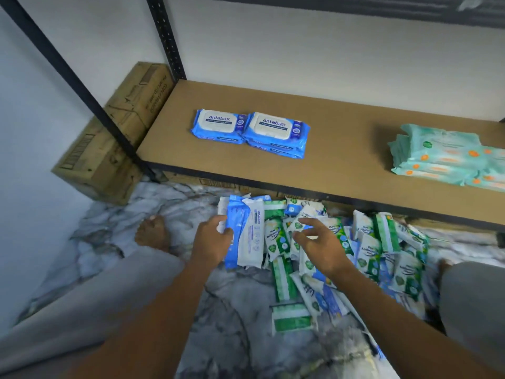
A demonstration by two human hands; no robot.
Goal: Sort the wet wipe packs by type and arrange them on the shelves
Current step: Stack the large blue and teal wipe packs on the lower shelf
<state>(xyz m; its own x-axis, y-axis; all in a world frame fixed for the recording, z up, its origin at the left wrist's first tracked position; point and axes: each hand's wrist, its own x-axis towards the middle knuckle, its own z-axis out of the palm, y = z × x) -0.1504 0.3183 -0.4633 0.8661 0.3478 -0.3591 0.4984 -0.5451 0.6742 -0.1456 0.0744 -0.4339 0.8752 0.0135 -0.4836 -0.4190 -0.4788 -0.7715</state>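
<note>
Antabax pack point(250, 236) gripped in left hand point(211, 242).

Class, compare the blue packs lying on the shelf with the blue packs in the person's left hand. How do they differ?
The shelf packs lie flat with their white lids up; the held packs stand on edge with their printed backs showing. The shelf packs rest free in two side-by-side piles on the shelf; the held packs are gripped together by the left hand. Both are blue and marked antabax.
</note>
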